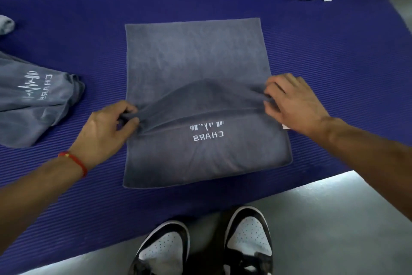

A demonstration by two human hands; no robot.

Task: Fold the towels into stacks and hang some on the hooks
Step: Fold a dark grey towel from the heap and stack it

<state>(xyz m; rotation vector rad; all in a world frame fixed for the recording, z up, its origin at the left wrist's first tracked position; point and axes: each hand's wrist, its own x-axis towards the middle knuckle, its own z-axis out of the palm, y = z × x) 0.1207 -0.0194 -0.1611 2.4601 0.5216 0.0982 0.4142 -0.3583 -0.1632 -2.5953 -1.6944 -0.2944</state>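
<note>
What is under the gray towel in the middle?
The gray towel lies on the purple mat, which shows all around it. Both hands pinch up a ridge; anything beneath it is hidden.

You read "CHARS", upside down, in white on the grey towel at centre | "CHARS" again beside a white barbell-and-pulse logo on the crumpled towel to your left
</note>
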